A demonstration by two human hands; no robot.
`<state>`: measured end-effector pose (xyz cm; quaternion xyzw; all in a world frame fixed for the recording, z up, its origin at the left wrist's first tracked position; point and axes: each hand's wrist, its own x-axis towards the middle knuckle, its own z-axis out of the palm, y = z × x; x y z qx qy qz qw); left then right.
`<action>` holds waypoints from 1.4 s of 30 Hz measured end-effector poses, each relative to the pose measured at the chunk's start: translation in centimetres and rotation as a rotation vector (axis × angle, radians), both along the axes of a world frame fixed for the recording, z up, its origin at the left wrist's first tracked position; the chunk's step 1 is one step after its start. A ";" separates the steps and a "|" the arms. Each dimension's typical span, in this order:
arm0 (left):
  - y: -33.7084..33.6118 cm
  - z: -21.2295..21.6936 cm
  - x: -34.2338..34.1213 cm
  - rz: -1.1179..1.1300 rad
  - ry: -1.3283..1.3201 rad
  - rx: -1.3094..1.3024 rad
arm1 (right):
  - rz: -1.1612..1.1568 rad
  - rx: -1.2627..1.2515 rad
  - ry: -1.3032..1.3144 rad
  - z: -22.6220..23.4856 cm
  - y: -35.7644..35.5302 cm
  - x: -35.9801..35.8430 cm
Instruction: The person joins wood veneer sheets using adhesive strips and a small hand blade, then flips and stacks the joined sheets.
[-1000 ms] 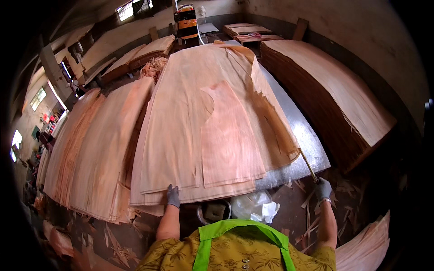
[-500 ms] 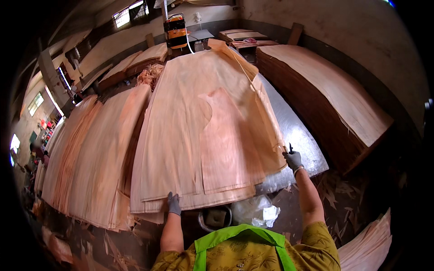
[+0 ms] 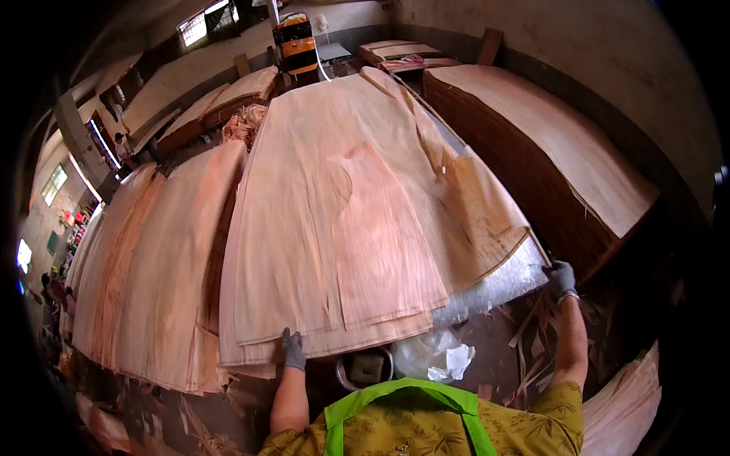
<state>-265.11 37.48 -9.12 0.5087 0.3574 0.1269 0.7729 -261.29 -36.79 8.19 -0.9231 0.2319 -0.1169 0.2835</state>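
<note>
Large thin wood veneer sheets (image 3: 304,190) lie layered on a metal-topped table (image 3: 494,292). A smaller pinkish veneer piece (image 3: 388,251) rests on top of them. My left hand (image 3: 293,349), in a grey glove, grips the near edge of the sheets, its fingers partly hidden. Far out to the right, my gloved right hand (image 3: 561,280) is closed at the near right corner of a wide veneer sheet (image 3: 487,213), which spreads rippled toward the table's right edge. A small dark tip shows by the right fingers; what it belongs to is unclear.
Tall veneer stacks stand on the right (image 3: 547,144) and left (image 3: 171,266). Below the near edge are a round bucket (image 3: 365,368) and a clear plastic bag (image 3: 422,351). Veneer scraps (image 3: 525,357) litter the floor. A person (image 3: 122,148) is far off at left.
My right hand has moved outward to the right, and the veneer's folded right side has spread over more of the metal top. My left hand stays at the near edge.
</note>
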 end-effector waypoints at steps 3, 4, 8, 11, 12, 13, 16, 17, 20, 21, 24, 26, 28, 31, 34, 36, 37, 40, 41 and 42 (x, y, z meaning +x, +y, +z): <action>1.5 -1.5 -0.3 0.048 -0.082 0.018 | -0.077 -0.032 -0.032 3.2 -0.5 -4.1; 1.5 -1.8 -0.1 0.036 -0.076 0.003 | -0.134 0.087 -0.070 3.1 -1.7 -5.7; 1.5 -1.4 0.1 0.040 -0.068 -0.016 | -0.117 -0.106 -0.102 3.2 -2.5 -11.1; 1.1 -0.8 0.9 0.033 -0.051 -0.027 | -0.071 -0.103 -0.148 -2.3 -3.6 -14.0; 1.4 -0.8 0.8 0.023 -0.033 -0.028 | -0.076 0.000 -0.167 -4.1 -2.1 -14.7; 1.4 -1.1 0.7 -0.042 -0.031 0.069 | -0.049 0.052 -0.174 -6.5 -0.5 -14.8; 1.5 0.1 0.9 0.028 0.037 -0.087 | -0.106 0.414 -0.094 -7.1 9.1 -14.5; 3.2 -0.1 1.0 0.002 -0.018 -0.081 | -0.120 0.528 -0.006 -8.5 11.3 -13.8; 3.1 0.6 2.1 -0.007 -0.097 -0.111 | -0.115 0.767 0.062 -9.1 17.1 -12.1; 3.6 1.2 2.2 -0.006 -0.139 -0.095 | -0.072 0.863 0.042 -8.8 18.8 -11.5; 2.5 3.6 3.3 -0.020 -0.275 0.006 | -0.041 1.046 0.020 -8.7 21.8 -9.3; 2.4 5.1 3.1 0.005 -0.330 0.084 | -0.008 1.140 0.095 -6.8 23.0 -7.8; 2.4 6.7 3.1 0.040 -0.356 0.143 | -0.003 1.307 0.152 -7.0 23.0 -6.2; 1.4 9.8 3.0 0.004 -0.335 0.148 | 0.025 1.491 0.181 -6.5 22.8 -3.4; 2.4 10.5 3.2 -0.035 -0.386 0.099 | -0.011 1.497 0.232 -8.2 22.8 -0.9; 3.1 11.3 2.3 -0.002 -0.384 0.108 | 0.019 1.448 0.316 -4.9 25.4 -0.2; 2.9 12.2 2.5 -0.015 -0.389 0.117 | 0.000 1.406 0.218 -4.9 26.2 0.4; 3.0 13.5 2.8 -0.033 -0.396 0.132 | 0.046 1.293 0.054 -5.7 27.8 2.5; 3.4 13.8 2.7 -0.024 -0.401 0.126 | 0.063 1.255 0.042 -5.8 28.3 2.9; 3.7 14.0 2.6 -0.016 -0.406 0.120 | 0.078 1.217 0.029 -5.9 28.8 3.2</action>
